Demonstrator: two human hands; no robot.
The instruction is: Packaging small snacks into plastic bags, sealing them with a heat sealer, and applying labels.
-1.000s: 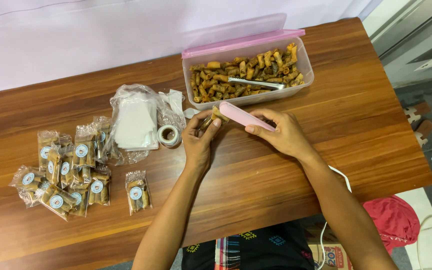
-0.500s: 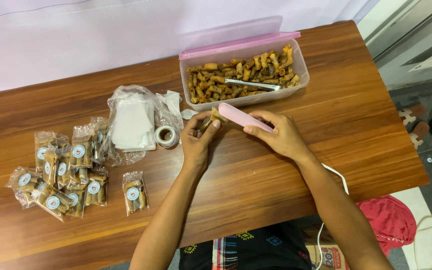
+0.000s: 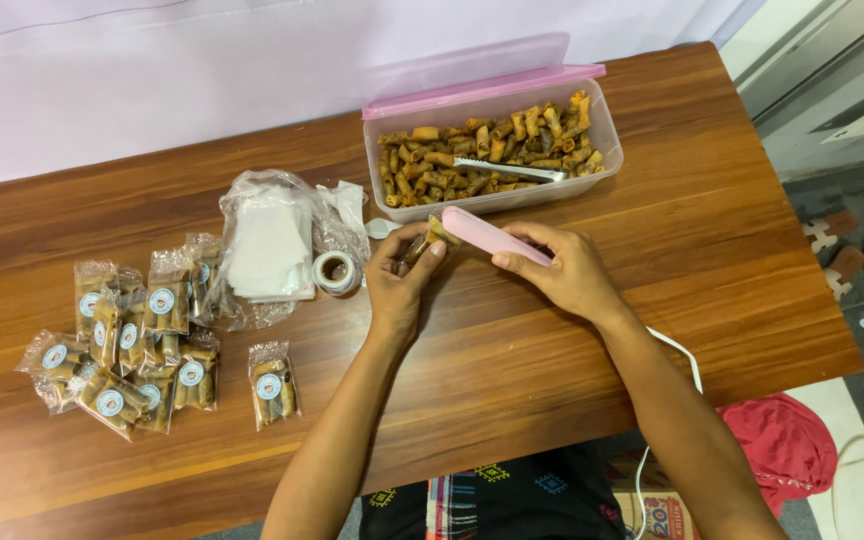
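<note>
1. Near the middle of the wooden table (image 3: 572, 330), the left hand (image 3: 399, 285) is pinching a small snack packet (image 3: 424, 243) between thumb and fingertips.
2. The right hand (image 3: 562, 270) is gripping a pink handheld sealer (image 3: 492, 236), fingers curled around its body, its front end touching the packet's top edge.
3. Just behind both hands, a clear tub (image 3: 592, 150) of fried rolls is holding metal tongs (image 3: 508, 170).
4. Sealed packets (image 3: 132, 340) are lying well apart on the left, beside a sticker roll (image 3: 334, 271).

A wooden table (image 3: 732, 250) stands against a pale wall (image 3: 152, 90), beside grey floor tiles (image 3: 852, 150).
</note>
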